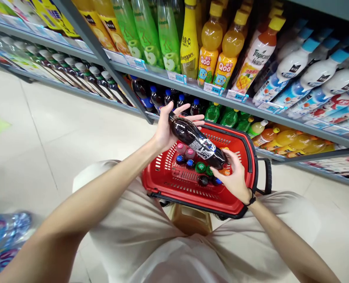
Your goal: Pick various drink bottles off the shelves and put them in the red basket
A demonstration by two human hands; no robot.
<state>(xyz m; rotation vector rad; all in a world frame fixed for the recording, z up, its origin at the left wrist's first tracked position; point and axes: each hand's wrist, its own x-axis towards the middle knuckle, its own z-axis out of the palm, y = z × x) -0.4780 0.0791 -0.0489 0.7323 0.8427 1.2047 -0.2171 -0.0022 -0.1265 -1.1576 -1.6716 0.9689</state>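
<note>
A dark cola bottle point(196, 139) lies tilted across both hands above a red shopping basket point(189, 196). My left hand point(168, 127) supports its neck end against the palm and thumb, the other fingers stretched out behind it. The cap is mostly hidden there. My right hand point(233, 173) grips the bottle's base between thumb and fingers. Inside the basket stand several bottles, seen from above: pink caps point(181, 148), blue caps point(180, 159), green caps point(200, 167) and a dark cap point(203, 180). An orange item shows partly behind my right hand.
Shelves of drinks run along the far side, with green apple bottles point(150, 37), Qoo bottles point(208, 51) and white bottles point(295, 67). Lower down lie green bottles point(229, 117). The basket's black handle point(268, 175) sticks out right. Wrapped bottles point(6, 232) stand at the lower left.
</note>
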